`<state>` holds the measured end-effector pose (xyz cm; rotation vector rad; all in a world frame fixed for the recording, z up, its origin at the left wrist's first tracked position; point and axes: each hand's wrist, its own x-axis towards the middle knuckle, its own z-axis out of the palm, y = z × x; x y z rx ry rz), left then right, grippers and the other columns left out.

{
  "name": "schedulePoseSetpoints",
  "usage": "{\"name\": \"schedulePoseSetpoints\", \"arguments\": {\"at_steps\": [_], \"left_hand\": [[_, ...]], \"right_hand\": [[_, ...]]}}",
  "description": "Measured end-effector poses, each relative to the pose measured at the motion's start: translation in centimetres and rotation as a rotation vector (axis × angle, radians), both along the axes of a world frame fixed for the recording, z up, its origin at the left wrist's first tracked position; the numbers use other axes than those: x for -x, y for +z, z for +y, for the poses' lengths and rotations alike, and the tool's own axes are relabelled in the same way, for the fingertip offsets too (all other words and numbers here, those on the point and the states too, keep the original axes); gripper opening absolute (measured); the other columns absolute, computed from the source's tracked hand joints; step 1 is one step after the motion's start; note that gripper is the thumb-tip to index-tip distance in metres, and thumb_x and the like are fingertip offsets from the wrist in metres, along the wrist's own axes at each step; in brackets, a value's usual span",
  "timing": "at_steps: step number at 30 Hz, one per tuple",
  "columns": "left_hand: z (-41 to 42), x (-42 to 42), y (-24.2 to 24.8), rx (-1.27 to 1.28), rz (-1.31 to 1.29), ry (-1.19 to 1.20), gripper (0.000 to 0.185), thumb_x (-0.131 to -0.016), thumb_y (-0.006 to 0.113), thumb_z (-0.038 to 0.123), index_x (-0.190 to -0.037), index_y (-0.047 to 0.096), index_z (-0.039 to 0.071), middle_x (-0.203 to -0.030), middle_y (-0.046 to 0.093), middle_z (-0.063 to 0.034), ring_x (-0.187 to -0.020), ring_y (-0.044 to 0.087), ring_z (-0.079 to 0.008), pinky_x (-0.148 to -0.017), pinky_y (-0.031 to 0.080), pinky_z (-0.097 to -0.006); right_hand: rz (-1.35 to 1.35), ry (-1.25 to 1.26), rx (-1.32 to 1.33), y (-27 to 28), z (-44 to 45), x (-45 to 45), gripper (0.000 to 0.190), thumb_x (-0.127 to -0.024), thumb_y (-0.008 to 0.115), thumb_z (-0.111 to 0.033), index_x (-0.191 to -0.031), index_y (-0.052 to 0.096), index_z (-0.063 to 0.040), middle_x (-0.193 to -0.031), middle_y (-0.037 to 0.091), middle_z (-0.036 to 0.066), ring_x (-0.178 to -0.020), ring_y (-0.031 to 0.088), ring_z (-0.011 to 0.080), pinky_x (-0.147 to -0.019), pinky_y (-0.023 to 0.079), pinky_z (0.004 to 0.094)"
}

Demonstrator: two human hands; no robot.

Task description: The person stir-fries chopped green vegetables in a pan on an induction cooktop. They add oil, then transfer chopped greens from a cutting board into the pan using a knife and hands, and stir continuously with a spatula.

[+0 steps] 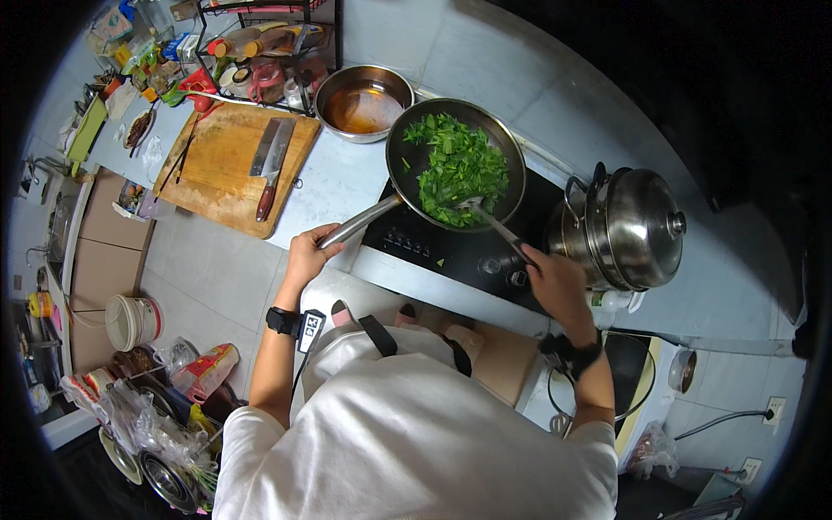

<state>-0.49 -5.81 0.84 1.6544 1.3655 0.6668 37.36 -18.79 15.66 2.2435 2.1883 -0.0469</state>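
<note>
My left hand (312, 252) is closed round the metal handle of a frying pan (404, 156), which sits over the black cooktop (416, 240). Chopped leafy greens (458, 156) lie in the pan, mostly towards its right side. In my right hand (558, 279) is a metal spatula (499, 226) with a dark handle; its head rests among the greens at the pan's near side. A metal bowl (364, 107) holding amber liquid stands just left of the pan, close to the wall.
To the right stands a lidded steel steamer pot (634, 227). A cleaver (273, 156) and dark chopsticks lie on a wooden cutting board (214, 175) at the left. Behind it, a black wire rack (201, 39) holds bottles and jars. A white bucket (132, 323) is on the floor.
</note>
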Motion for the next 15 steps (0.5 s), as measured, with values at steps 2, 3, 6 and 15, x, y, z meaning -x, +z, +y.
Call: {"name": "schedulePoseSetpoints", "arguments": {"at_steps": [2,3,6,15], "left_hand": [[0.0,-0.1,0.0,0.005,-0.006,0.006,0.039,-0.073,0.076,0.014,-0.109,0.066,0.004,-0.09,0.07,-0.0127,-0.081,0.067,-0.0174,-0.074,0.051,-0.0284],[0.0,0.0,0.1,0.001,-0.011,0.008,0.039,-0.073,0.076,0.014,-0.108,0.066,0.004,-0.09,0.07,-0.0127,-0.081,0.067,-0.0174,-0.074,0.051,-0.0283],[0.1,0.0,0.3,-0.039,0.002,-0.011,0.039,-0.072,0.077,0.014,-0.108,0.066,0.004,-0.089,0.07,-0.0132,-0.08,0.067,-0.0175,-0.073,0.051,-0.0282],[0.2,0.1,0.0,-0.018,-0.007,-0.012,0.039,-0.072,0.076,0.015,-0.108,0.066,0.004,-0.086,0.07,-0.0146,-0.076,0.067,-0.0182,-0.071,0.051,-0.0286]], "right_hand": [[0.009,-0.024,-0.012,-1.8,2.4,1.6,0.032,-0.083,0.06,-0.019,-0.115,0.062,-0.015,-0.074,0.063,0.014,-0.069,0.062,0.0325,-0.061,0.05,0.0436],[0.005,-0.055,0.028,-2.3,3.2,1.7,0.032,-0.084,0.06,-0.02,-0.115,0.062,-0.015,-0.076,0.064,0.015,-0.071,0.063,0.0335,-0.063,0.05,0.0444],[0.147,-0.141,0.02,-1.7,4.0,-0.3,0.031,-0.086,0.057,-0.023,-0.116,0.061,-0.015,-0.085,0.065,0.018,-0.078,0.062,0.0366,-0.069,0.049,0.0466],[-0.12,-0.24,-0.018,3.2,9.3,-5.6,0.028,-0.092,0.047,-0.026,-0.108,0.064,-0.011,-0.094,0.063,0.023,-0.089,0.06,0.042,-0.079,0.048,0.0491]]}}
